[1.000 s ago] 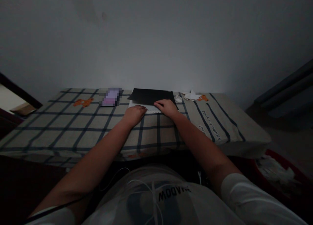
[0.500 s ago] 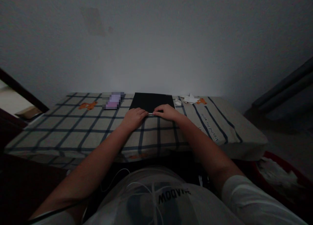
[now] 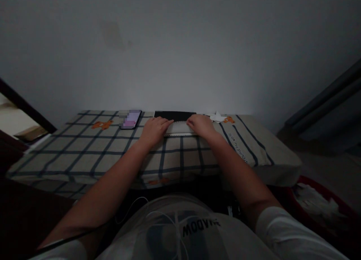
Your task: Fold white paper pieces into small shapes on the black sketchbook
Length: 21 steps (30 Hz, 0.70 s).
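Right between left hand [image 3: 153, 130] and right hand [image 3: 201, 125]: a black and white notebook [image 3: 175, 116], down on the checked cloth [image 3: 121, 154]. Just past the fingers for the black part, between both hands for the pale sheet [image 3: 180, 128]. About as near to one hand as to the other. Longest from side to side, with a row of little holes facing the belly. Bent fingers, seemingly pinching the curved pale sheet (hard to find the thumbs). Near on the right, white paper [image 3: 217, 117].
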{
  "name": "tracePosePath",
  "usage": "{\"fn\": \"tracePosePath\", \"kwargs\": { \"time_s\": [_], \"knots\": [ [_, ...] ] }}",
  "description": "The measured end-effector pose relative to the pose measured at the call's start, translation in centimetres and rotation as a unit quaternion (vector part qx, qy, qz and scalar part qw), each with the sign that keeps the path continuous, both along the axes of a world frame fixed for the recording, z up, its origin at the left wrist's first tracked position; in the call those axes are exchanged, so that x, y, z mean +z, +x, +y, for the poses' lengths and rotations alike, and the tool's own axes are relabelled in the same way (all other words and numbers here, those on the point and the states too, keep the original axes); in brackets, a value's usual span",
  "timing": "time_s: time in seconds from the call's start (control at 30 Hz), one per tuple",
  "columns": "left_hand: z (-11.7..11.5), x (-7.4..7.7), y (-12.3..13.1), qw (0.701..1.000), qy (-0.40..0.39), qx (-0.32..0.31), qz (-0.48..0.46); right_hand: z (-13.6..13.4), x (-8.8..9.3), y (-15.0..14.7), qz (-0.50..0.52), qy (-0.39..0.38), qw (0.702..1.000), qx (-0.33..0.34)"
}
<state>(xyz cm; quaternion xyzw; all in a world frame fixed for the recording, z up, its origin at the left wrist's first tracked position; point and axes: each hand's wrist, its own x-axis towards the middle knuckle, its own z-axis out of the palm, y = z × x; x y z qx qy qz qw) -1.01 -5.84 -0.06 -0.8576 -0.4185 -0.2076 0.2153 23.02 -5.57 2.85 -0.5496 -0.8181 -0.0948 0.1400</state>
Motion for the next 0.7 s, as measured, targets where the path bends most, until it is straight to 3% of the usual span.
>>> {"fn": "tracePosePath", "kwargs": {
  "time_s": [0.2,0.37,0.5,0.6,0.7],
  "knots": [
    [-0.2,3.0,0.0,0.999,0.031,0.019,-0.037,-1.1,2.7,0.4,0.016,0.064,0.998,0.002],
    [1.9,7.0,1.3,0.997,0.036,0.066,-0.023,1.0,4.7,0.1,0.039,0.132,0.990,-0.029],
    [2.9,9.8,1.6,0.990,0.094,0.095,-0.050,2.6,5.6,-0.1,0.078,0.241,0.967,-0.010],
    [2.9,9.7,1.1,0.983,0.145,0.078,-0.076,2.8,5.0,0.1,0.084,0.278,0.957,0.006],
    [3.2,7.2,0.4,0.990,0.117,0.054,-0.053,3.0,2.7,0.3,0.056,0.239,0.969,0.025]
  ]
}}
